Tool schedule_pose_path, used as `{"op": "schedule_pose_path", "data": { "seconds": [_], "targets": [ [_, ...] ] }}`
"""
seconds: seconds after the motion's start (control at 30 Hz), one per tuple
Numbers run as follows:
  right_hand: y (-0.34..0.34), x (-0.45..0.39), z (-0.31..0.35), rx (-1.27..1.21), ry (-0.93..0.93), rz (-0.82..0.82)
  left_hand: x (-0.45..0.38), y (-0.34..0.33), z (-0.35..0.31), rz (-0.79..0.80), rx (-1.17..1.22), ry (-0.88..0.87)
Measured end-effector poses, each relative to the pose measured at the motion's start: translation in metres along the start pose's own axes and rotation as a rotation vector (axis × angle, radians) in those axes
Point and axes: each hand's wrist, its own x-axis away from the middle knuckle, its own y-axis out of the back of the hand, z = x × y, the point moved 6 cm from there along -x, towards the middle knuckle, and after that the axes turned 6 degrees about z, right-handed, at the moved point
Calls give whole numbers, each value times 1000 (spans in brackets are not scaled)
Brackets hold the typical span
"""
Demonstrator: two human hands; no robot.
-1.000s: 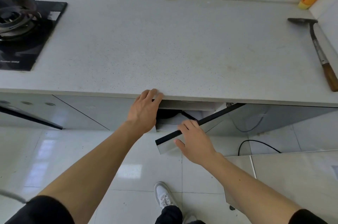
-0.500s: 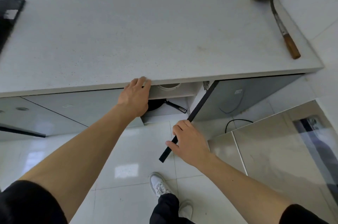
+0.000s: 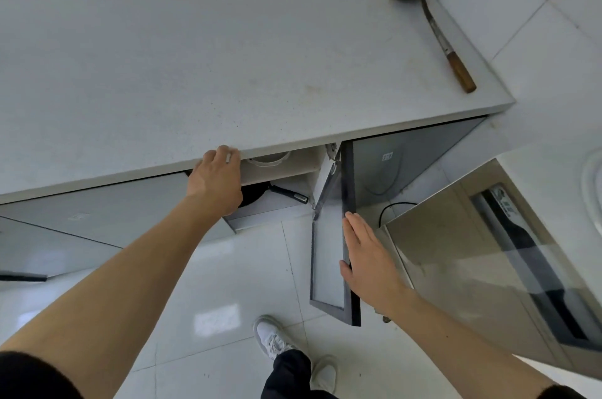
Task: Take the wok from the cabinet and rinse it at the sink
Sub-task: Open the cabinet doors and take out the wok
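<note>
Cabinet open, black wok (image 3: 252, 196) not yet gripped, lying on the lower shelf inside.
I rest my flat, open right hand (image 3: 369, 260) against the grey framed glass cabinet door (image 3: 329, 255); my left hand (image 3: 216, 182) curls over the speckled white countertop (image 3: 260, 72) edge above. The wok's handle (image 3: 288, 194) points toward the door, long axis along the shelf; I judge it best to reach low and grasp that handle.

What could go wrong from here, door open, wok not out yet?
1. The right hand only lies flat against the edge of the cabinet door, with no grip; if it lets go, the door may swing back into the reach.
2. The wok sits low under a shelf, mostly hidden behind the left hand; pulled out by its handle, it could knock the white container above or the door frame.
</note>
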Motion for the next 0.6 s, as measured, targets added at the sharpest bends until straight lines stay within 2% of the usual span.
{"op": "schedule_pose_path", "data": {
  "seconds": [0.6],
  "targets": [
    [16,2,-41,148,-125,92,-2,-5,-2,32,24,42]
  ]
}}
